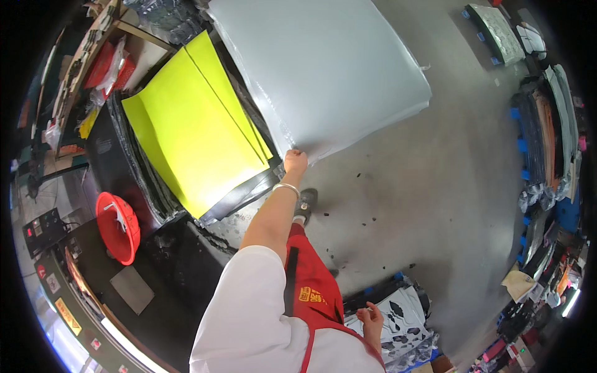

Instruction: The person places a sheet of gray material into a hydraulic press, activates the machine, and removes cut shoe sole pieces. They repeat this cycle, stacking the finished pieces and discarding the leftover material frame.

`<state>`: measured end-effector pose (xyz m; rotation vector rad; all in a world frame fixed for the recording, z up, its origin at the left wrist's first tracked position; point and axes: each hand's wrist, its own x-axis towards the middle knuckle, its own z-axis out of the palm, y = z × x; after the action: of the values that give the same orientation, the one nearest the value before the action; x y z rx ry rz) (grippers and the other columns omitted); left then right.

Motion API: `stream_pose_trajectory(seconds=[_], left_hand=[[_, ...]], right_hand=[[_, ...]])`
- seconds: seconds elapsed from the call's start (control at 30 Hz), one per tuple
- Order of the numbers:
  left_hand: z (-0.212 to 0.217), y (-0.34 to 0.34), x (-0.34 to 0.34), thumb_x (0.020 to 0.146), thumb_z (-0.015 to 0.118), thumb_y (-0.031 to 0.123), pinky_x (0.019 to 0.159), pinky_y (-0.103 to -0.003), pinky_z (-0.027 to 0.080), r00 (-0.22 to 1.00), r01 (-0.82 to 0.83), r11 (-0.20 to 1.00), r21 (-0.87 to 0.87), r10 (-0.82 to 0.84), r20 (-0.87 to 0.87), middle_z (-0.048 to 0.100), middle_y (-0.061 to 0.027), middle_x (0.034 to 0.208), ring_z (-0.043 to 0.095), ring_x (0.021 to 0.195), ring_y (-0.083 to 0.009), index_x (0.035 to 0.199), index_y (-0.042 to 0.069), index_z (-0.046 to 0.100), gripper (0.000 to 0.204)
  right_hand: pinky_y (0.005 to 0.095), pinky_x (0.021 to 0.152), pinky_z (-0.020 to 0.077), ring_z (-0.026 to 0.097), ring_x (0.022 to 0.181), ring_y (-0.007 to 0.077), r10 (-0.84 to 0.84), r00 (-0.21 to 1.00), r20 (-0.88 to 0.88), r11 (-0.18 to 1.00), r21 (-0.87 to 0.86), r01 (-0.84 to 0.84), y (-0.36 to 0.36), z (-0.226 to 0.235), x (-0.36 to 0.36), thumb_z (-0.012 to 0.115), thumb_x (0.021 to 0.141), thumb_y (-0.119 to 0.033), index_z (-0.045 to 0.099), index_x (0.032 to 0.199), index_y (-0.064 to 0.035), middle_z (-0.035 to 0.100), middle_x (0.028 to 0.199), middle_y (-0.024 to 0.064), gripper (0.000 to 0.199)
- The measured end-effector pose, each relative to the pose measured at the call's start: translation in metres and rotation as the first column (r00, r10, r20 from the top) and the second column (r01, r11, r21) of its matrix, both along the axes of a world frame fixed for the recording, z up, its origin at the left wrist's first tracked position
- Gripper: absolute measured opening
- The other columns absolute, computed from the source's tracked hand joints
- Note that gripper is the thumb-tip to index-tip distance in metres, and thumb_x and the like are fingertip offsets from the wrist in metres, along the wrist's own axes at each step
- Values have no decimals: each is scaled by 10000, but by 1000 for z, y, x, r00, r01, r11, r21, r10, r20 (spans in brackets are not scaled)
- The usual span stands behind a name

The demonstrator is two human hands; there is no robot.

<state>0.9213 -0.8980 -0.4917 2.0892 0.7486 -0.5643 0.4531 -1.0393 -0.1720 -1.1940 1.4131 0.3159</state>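
Note:
My left hand [295, 163], with a bangle at the wrist, is closed on the near corner of a large light grey sheet [336, 68]. This sheet lies on top at the far middle, its near edge slightly wavy. Just left of it, bright yellow-green sheets [199, 124] rest on a dark stack, the far left edge curling up. Low on the right hangs my right hand [371, 320], fingers loosely bent and apart, nothing visible in them. Beneath and beside it are pale cut sheets [401, 320] with black pieces on them.
A red plastic basin [118, 228] stands on a dark machine bed at the left, near a grey card [132, 290]. Shelving [81, 68] rises behind. Stacked sheets on blue pallets [547, 137] line the right side. Small black scraps [327, 215] dot the concrete floor.

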Motion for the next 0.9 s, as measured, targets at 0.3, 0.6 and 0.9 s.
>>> stream_pose_trajectory(seconds=[0.3,0.6,0.9], left_hand=[[86,-31,53,840,625,368,560,-416,473,993,-75,918,-389,32,-117,574,-162,600,592,598,-284,769,-91,560,469],[377,-39,138,899,560,281,446,-336,349,741,433,862,-265,-173,649,459,-39,521,419,524,-101,679,-38,531,388],[547,81,-72,851,665,304,473,-373,404,423,741,613,275,-744,518,483,-177,519,470,447,-288,651,-14,596,382]], right_hand=[[287,712,529,658,781,175,80,996,-50,997,26,-79,-3,1,37,615,877,-94,543,1178,51,677,875,133,341],[316,616,532,666,708,202,195,964,-179,971,-103,-216,-66,-52,-26,599,850,-127,607,1117,43,687,826,151,316],[357,646,519,657,744,230,632,770,-87,714,-322,-622,-253,-151,91,640,833,-203,612,1134,-13,681,818,139,358]])
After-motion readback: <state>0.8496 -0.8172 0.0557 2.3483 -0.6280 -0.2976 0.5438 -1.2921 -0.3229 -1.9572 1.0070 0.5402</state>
